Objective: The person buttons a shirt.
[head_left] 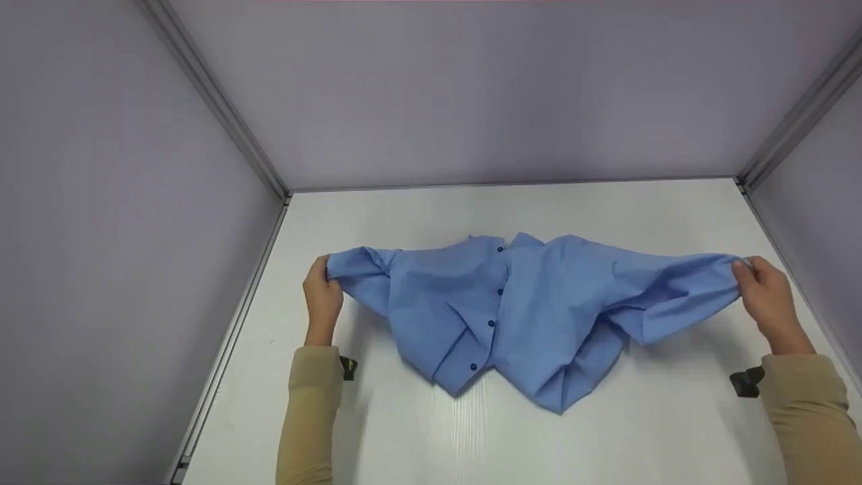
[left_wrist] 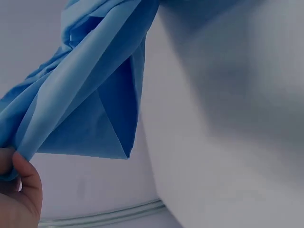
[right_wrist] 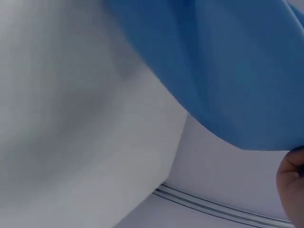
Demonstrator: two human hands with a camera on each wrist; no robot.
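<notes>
A blue shirt (head_left: 552, 303) with dark buttons down its front stretches between two hands above the white table. At the left, my left hand (head_left: 322, 293) pinches the end of one sleeve (head_left: 357, 266). My right hand (head_left: 768, 293) grips the end of the other sleeve (head_left: 693, 289) at the far right. The shirt's lower edge hangs in uneven folds toward the front. In the left wrist view the twisted sleeve (left_wrist: 90, 80) runs up from the thumb and finger. In the right wrist view the sleeve cloth (right_wrist: 228, 85) hangs wide, and only part of the hand shows.
Below the shirt lies a white table (head_left: 417, 438), with the cloth's shadows on it. Grey panels (head_left: 512, 87) stand at the back and on both sides, joined by metal corner rails (head_left: 222, 108). Small dark devices (head_left: 746, 382) sit at both wrists.
</notes>
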